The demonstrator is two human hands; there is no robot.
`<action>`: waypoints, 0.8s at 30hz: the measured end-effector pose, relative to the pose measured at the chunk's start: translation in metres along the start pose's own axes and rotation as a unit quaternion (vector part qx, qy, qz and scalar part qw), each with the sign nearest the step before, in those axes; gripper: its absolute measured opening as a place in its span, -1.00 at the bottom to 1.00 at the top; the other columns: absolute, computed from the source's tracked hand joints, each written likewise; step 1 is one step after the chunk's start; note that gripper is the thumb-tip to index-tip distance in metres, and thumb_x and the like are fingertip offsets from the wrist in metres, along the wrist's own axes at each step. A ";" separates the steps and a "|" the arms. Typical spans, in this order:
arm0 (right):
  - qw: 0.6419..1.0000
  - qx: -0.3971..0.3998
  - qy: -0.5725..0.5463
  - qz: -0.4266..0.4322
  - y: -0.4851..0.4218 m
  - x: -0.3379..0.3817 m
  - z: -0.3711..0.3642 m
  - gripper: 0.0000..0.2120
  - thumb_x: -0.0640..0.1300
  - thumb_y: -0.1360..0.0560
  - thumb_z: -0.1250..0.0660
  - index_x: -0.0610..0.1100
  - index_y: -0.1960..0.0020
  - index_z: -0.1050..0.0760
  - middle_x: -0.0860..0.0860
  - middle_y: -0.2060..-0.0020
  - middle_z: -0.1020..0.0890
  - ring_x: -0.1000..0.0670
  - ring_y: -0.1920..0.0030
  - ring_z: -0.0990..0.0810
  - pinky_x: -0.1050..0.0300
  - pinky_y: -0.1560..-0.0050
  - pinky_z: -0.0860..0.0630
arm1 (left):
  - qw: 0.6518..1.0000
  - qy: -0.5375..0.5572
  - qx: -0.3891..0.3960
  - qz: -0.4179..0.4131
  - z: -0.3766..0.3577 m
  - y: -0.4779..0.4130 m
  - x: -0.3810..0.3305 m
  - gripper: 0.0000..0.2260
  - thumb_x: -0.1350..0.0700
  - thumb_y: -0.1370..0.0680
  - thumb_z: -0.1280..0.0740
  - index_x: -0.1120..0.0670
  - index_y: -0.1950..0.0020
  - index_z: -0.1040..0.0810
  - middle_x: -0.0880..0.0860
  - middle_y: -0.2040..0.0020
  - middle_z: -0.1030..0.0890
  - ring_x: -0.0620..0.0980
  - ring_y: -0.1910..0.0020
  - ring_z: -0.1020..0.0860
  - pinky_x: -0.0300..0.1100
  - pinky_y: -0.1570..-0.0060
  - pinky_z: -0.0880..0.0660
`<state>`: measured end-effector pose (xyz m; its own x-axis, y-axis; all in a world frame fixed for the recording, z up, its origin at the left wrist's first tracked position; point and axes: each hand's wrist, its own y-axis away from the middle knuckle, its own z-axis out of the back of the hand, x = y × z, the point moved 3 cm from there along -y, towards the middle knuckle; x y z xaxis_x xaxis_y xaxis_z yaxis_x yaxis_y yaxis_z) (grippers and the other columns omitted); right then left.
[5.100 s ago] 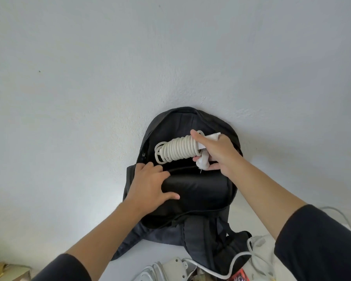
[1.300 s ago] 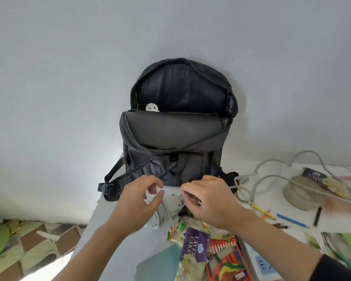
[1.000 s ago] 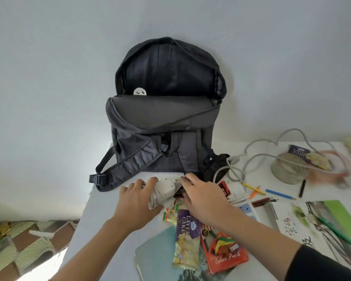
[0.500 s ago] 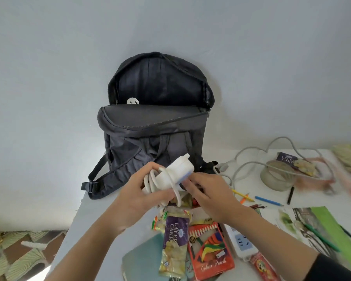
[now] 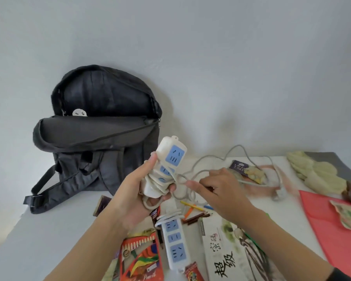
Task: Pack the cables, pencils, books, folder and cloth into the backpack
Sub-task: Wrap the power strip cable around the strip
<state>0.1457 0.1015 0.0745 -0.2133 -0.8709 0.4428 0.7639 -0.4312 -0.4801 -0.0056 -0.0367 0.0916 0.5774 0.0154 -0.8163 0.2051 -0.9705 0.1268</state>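
Observation:
A black backpack [image 5: 93, 136] stands open against the wall at the table's back left, a white plug [image 5: 79, 112] showing inside. My left hand [image 5: 138, 191] grips a white power strip [image 5: 168, 165] with blue sockets, its cord partly wound round it, held above the table. My right hand [image 5: 219, 189] pinches the loose grey cord [image 5: 203, 171] just right of the strip. A second power strip [image 5: 174, 244] lies flat below. Loose colour pencils [image 5: 193, 209] lie under my hands. A book [image 5: 227, 254] and a red folder [image 5: 336, 226] lie to the right.
A red colour-pencil pack [image 5: 142, 258] lies at the front. A beige cloth [image 5: 316, 175] sits at the back right on a dark board. Snack wrappers [image 5: 245, 169] lie near the cord. The table's left edge [image 5: 6, 230] drops off below the backpack.
My left hand has turned the power strip upright so its sockets face me. My right hand has moved right and taken hold of the loose cord. The view has shifted right.

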 end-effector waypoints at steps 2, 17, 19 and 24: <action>0.999 0.028 -0.017 -0.027 0.002 -0.012 0.012 -0.35 0.36 -0.59 -0.13 -0.05 0.48 -0.17 0.09 0.58 -0.20 0.03 0.39 -0.31 0.27 0.20 -0.26 | 1.000 -0.006 -0.009 0.009 -0.009 -0.010 0.008 -0.34 -0.24 -0.40 -0.55 0.18 -0.32 -0.60 0.19 -0.03 -0.60 0.08 0.20 -0.50 -0.12 0.24 -0.41; 0.803 0.237 -0.420 -0.350 -0.035 -0.074 0.048 -0.75 -0.17 -0.54 -0.44 -0.22 0.28 -0.53 0.03 0.48 -0.20 0.12 0.55 -0.10 0.29 0.58 -0.07 | 0.980 -0.193 -0.022 0.050 -0.047 -0.039 0.040 -0.54 0.03 -0.24 -0.53 0.20 -0.05 -0.55 0.19 0.22 -0.52 0.04 0.36 -0.49 -0.19 0.36 -0.40; 0.819 0.233 -0.404 -0.333 -0.037 -0.068 0.051 -0.74 -0.14 -0.55 -0.46 -0.38 0.08 -0.63 0.03 0.50 -0.27 0.12 0.55 -0.16 0.29 0.58 -0.13 | 0.956 -0.287 -0.043 0.047 -0.048 -0.043 0.044 -0.55 0.03 -0.20 -0.56 0.17 0.02 -0.54 0.20 0.19 -0.55 0.08 0.29 -0.53 -0.16 0.31 -0.43; 0.970 0.183 -0.094 -0.130 -0.037 -0.043 0.049 -0.72 -0.04 -0.55 -0.45 -0.16 0.26 -0.70 -0.05 0.50 -0.56 0.09 0.55 -0.34 0.27 0.47 -0.28 | 0.916 -0.387 -0.098 0.034 -0.046 -0.058 0.052 -0.45 0.01 -0.21 -0.56 -0.21 -0.18 -0.58 0.19 0.10 -0.57 0.09 0.19 -0.49 0.00 0.12 -0.43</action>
<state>0.1564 0.1664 0.1100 -0.3391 -0.6711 0.6593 0.8716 -0.4878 -0.0482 0.0489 0.0317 0.0676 -0.1246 -0.2928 -0.9480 0.3717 -0.8997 0.2290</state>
